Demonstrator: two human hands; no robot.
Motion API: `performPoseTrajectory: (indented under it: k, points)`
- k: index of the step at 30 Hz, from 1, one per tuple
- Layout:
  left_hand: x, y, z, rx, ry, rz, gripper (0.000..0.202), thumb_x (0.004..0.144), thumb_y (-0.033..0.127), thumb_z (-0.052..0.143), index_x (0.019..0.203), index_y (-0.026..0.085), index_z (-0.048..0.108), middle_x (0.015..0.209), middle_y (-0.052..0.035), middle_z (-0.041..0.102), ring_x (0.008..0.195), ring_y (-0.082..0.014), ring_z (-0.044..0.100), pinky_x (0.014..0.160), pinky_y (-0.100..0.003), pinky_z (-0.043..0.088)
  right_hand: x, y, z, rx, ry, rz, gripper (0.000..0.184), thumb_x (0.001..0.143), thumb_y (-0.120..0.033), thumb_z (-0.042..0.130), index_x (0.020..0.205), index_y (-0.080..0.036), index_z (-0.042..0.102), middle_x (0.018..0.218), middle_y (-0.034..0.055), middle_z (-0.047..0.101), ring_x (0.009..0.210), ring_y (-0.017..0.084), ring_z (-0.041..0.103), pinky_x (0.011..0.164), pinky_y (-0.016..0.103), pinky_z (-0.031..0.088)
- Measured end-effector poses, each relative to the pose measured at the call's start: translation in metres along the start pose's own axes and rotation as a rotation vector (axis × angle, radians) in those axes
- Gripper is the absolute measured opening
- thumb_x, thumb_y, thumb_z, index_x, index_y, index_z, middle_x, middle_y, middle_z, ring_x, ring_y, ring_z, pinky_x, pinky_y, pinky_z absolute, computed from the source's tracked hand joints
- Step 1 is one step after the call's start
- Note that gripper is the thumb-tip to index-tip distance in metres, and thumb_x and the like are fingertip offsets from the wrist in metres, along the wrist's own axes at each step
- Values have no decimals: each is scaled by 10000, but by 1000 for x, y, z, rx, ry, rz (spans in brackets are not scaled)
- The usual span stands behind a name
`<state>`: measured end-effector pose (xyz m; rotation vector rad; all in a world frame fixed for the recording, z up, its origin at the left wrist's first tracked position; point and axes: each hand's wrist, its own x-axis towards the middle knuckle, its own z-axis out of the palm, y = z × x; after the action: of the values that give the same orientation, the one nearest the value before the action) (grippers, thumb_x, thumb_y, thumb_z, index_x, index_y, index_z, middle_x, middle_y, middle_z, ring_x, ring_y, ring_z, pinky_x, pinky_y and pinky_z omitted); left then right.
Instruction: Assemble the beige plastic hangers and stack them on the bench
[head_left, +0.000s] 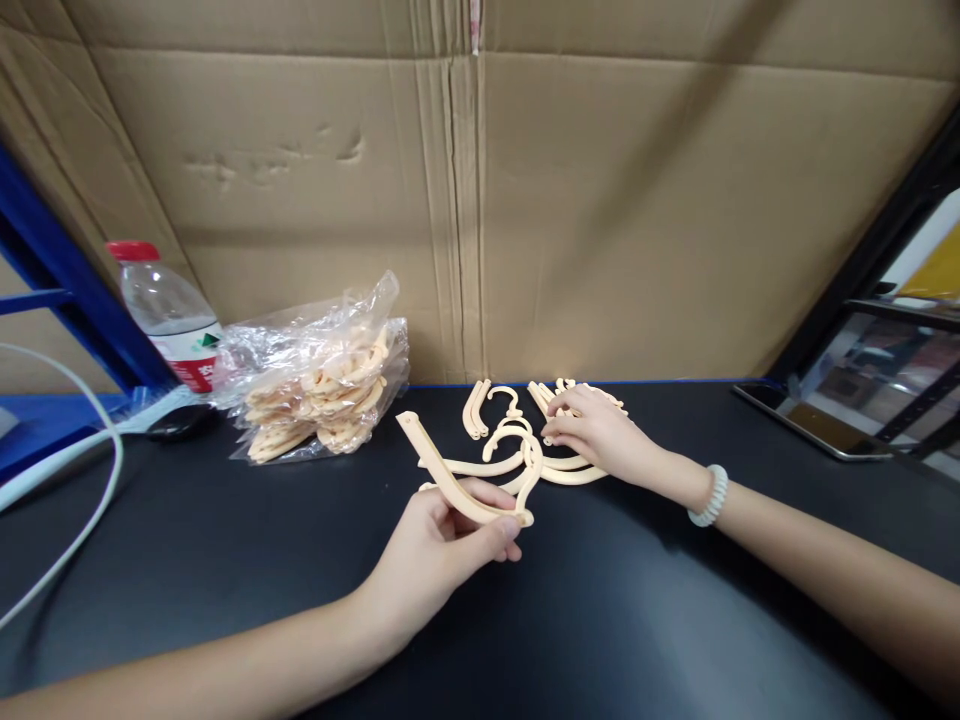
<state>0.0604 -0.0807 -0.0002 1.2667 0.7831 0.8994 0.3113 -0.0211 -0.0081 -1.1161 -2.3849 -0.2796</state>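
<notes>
My left hand (450, 545) pinches a cream plastic folding hanger (450, 478) near its joint, thumb in front. One arm of it slants up to the left, and its hook (534, 470) rises at the right. Just behind it, assembled hangers (574, 476) lie flat on the table, partly covered by the held one. My right hand (592, 425) reaches over a cluster of loose hanger arms (538, 396), with its fingers bent and apart at their near side. Some pieces are hidden under that hand. Two more loose arms (476, 410) and a hook (504, 397) lie further left.
A clear plastic bag of hanger parts (322, 400) sits at the left, beside a red-capped bottle (172, 310). A white cable (112, 470) curves along the left edge. Cardboard (637, 200) walls the back of the black table (615, 620). A tablet-like device (810, 425) lies at the right.
</notes>
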Motion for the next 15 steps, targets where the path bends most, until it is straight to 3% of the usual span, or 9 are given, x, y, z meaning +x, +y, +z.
performPoseTrajectory:
  k: [3,6,10,15]
  points:
    - [-1,1,-1,14,2,4,230,679,293,820,790,127,707,690,-15,689,598,-118,652,591,-200,527,-3,-8,-11,179,167,75,186,947,-230,497,930,-207,681,929,79,600,869,206,538,778,361,447]
    - [-1,1,-2,34,0,12,222,713,304,801,809,128,704,669,-11,678,613,-114,647,609,-193,515,-7,-22,-27,409,314,298,180,953,-310,496,1017,-216,636,797,34,599,725,167,551,670,315,448]
    - [-1,-1,-3,40,16,12,222,714,296,804,818,129,702,667,-14,679,612,-114,638,608,-199,508,-12,-48,-40,845,308,535,257,937,-399,521,1092,-202,580,611,-15,613,566,140,582,585,288,469]
    - [0,-2,-4,30,13,22,217,710,288,804,821,132,703,658,-13,677,605,-125,638,611,-221,519,-14,-74,-35,1361,214,641,307,817,-373,696,1055,-181,662,956,84,712,871,208,680,768,353,542]
